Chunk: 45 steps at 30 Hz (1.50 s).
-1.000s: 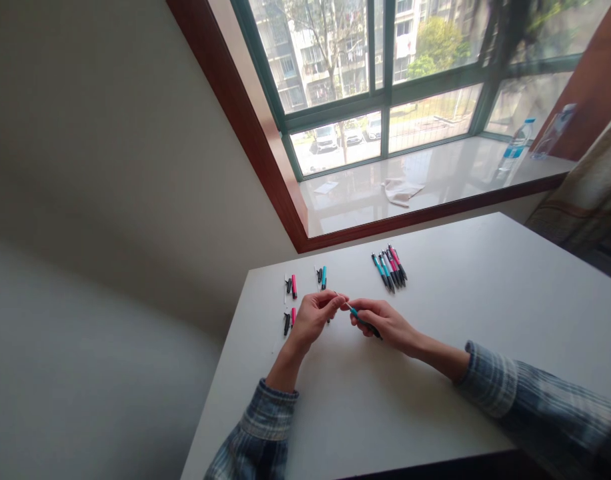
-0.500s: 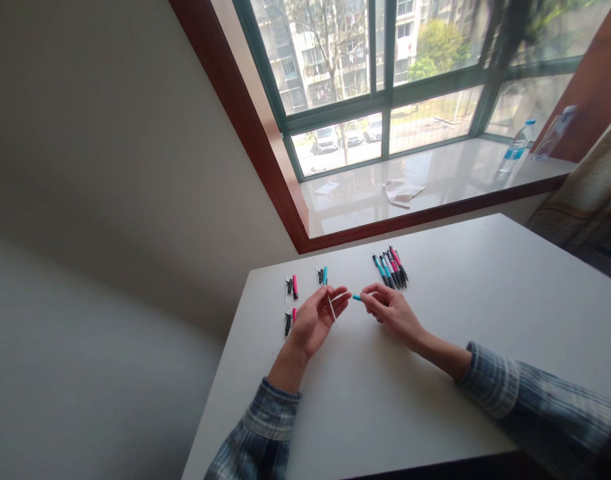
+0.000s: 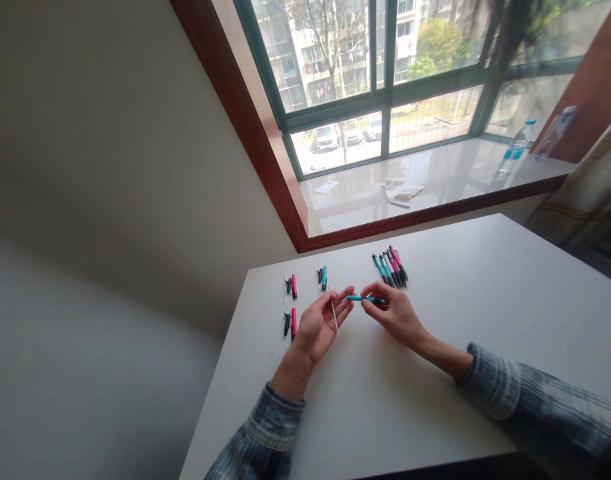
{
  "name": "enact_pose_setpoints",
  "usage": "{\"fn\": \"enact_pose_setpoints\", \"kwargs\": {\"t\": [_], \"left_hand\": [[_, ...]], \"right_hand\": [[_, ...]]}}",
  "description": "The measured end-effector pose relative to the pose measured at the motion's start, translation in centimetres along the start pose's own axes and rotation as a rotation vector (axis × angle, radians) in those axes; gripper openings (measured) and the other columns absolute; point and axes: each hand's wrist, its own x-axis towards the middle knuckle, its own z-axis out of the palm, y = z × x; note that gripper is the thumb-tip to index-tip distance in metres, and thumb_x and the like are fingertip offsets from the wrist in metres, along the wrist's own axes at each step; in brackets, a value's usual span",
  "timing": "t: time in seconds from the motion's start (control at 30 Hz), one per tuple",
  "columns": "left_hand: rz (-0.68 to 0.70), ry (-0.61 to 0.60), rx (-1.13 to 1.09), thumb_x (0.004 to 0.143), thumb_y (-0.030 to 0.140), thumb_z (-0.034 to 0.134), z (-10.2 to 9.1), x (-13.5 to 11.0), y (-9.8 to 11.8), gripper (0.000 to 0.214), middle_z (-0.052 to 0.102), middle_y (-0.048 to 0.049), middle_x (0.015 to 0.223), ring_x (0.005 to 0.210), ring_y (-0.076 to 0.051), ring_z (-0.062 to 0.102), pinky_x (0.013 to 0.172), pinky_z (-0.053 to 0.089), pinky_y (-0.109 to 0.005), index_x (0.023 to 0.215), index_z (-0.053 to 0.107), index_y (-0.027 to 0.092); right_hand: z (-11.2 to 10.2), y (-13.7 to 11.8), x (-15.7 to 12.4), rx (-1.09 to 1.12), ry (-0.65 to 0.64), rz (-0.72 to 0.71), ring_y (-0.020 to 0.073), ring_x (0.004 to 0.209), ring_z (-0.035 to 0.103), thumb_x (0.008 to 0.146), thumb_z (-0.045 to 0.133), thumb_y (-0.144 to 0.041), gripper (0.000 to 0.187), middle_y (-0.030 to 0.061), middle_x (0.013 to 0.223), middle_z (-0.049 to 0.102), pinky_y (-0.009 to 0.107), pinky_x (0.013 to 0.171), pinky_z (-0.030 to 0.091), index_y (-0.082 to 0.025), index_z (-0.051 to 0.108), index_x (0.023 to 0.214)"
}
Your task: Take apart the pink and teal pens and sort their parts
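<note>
My left hand is turned palm up, its thumb pinching a thin white pen refill that slants down across the palm. My right hand grips a teal pen barrel with a black end between thumb and fingers. The barrel's teal tip reaches to the fingertips of my left hand. Beyond my left hand lie a teal barrel and a small black clip part. Further left are two pink barrels with black clip parts and thin refills.
Several assembled teal and pink pens lie in a row at the back of the white table. Behind it, the windowsill holds a cloth, a paper and a water bottle. A wall rises on the left.
The teal barrel in my right hand has swung so more of its length shows, black end included. My left hand has shifted slightly right and nearer, still with the refill.
</note>
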Motion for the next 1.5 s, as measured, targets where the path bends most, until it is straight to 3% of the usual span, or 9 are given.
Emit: {"fn": "enact_pose_setpoints", "kwargs": {"t": [0.27, 0.4, 0.57, 0.7, 0.87, 0.97, 1.07, 1.27, 1.5], "left_hand": [[-0.09, -0.06, -0.06, 0.095, 0.02, 0.061, -0.3, 0.2, -0.4, 0.018, 0.076, -0.0119, 0.102, 0.123, -0.026, 0.067, 0.117, 0.046, -0.046, 0.077, 0.06, 0.018], [-0.1, -0.059, -0.054, 0.095, 0.02, 0.062, -0.2, 0.1, -0.6, 0.016, 0.075, -0.0119, 0.103, 0.119, -0.026, 0.068, 0.117, 0.047, -0.047, 0.08, 0.064, 0.017], [-0.098, 0.033, -0.124, 0.094, 0.016, 0.061, -0.2, 0.3, -0.2, 0.017, 0.075, -0.0101, 0.101, 0.106, -0.02, 0.071, 0.112, 0.051, -0.038, 0.078, 0.064, 0.017], [-0.056, 0.105, -0.203, 0.095, 0.012, 0.057, -0.8, 0.5, 1.4, 0.017, 0.072, -0.0082, 0.091, 0.089, -0.016, 0.071, 0.091, 0.059, -0.03, 0.079, 0.064, 0.016], [0.125, 0.18, -0.264, 0.091, 0.006, 0.054, -2.1, 0.6, 4.2, 0.018, 0.066, -0.0045, 0.078, 0.071, -0.013, 0.066, 0.069, 0.057, -0.025, 0.077, 0.061, 0.015], [0.154, 0.257, -0.297, 0.091, 0.005, 0.052, -2.4, 0.6, 5.0, 0.017, 0.064, -0.003, 0.074, 0.069, -0.013, 0.065, 0.068, 0.057, -0.025, 0.079, 0.06, 0.015], [0.141, 0.318, -0.304, 0.092, 0.006, 0.051, -2.0, 0.7, 5.3, 0.017, 0.064, -0.0031, 0.073, 0.07, -0.014, 0.067, 0.068, 0.057, -0.026, 0.08, 0.06, 0.015], [0.144, 0.354, -0.299, 0.095, 0.009, 0.051, -1.0, 0.5, 5.5, 0.018, 0.066, -0.0041, 0.074, 0.075, -0.016, 0.07, 0.072, 0.059, -0.027, 0.081, 0.061, 0.015], [0.148, 0.375, -0.283, 0.097, 0.011, 0.051, -0.2, 0.3, 5.8, 0.022, 0.066, -0.0042, 0.073, 0.075, -0.017, 0.071, 0.072, 0.06, -0.027, 0.077, 0.06, 0.015]], "right_hand": [[-0.2, 0.0, 0.3, 0.061, 0.008, -0.02, 0.0229, 0.079, 0.069, 0.091, 0.071, -0.044, 0.029, 0.0104, 0.094, 0.077, 0.035, 0.071, 0.055, -0.019, 0.075, 0.105], [-0.2, -0.5, 0.2, 0.082, 0.03, -0.027, 0.0225, 0.077, 0.069, 0.093, 0.069, -0.046, 0.03, 0.0096, 0.094, 0.077, 0.034, 0.069, 0.054, -0.02, 0.074, 0.108], [-0.4, -1.1, 0.2, 0.07, 0.131, -0.074, 0.0188, 0.074, 0.064, 0.099, 0.06, -0.044, 0.029, 0.0099, 0.104, 0.075, 0.031, 0.066, 0.051, -0.02, 0.072, 0.11], [-0.5, -1.0, 0.2, -0.049, 0.012, -0.06, 0.0203, 0.083, 0.065, 0.103, 0.052, -0.041, 0.036, 0.01, 0.109, 0.074, 0.031, 0.071, 0.051, -0.02, 0.07, 0.125], [0.0, -0.3, 0.0, -0.207, -0.201, -0.135, 0.0231, 0.099, 0.066, 0.105, 0.048, -0.037, 0.041, 0.0113, 0.114, 0.073, 0.032, 0.08, 0.052, -0.021, 0.064, 0.139], [0.4, 0.2, 0.0, -0.319, -0.287, -0.19, 0.0199, 0.083, 0.065, 0.104, 0.051, -0.034, 0.037, 0.0083, 0.1, 0.072, 0.031, 0.076, 0.05, -0.021, 0.067, 0.135], [0.7, 0.6, 0.1, -0.384, -0.294, -0.214, 0.0169, 0.072, 0.061, 0.101, 0.06, -0.03, 0.03, 0.0055, 0.09, 0.07, 0.03, 0.072, 0.049, -0.021, 0.073, 0.126], [1.7, 0.8, 0.3, -0.482, -0.291, -0.311, 0.0195, 0.082, 0.063, 0.089, 0.077, -0.02, 0.026, 0.0032, 0.087, 0.072, 0.03, 0.076, 0.05, -0.025, 0.077, 0.115], [2.8, 0.5, 0.7, -0.556, -0.313, -0.341, 0.0209, 0.087, 0.063, 0.086, 0.08, -0.019, 0.022, 0.0024, 0.086, 0.072, 0.031, 0.078, 0.051, -0.027, 0.077, 0.106]]}}
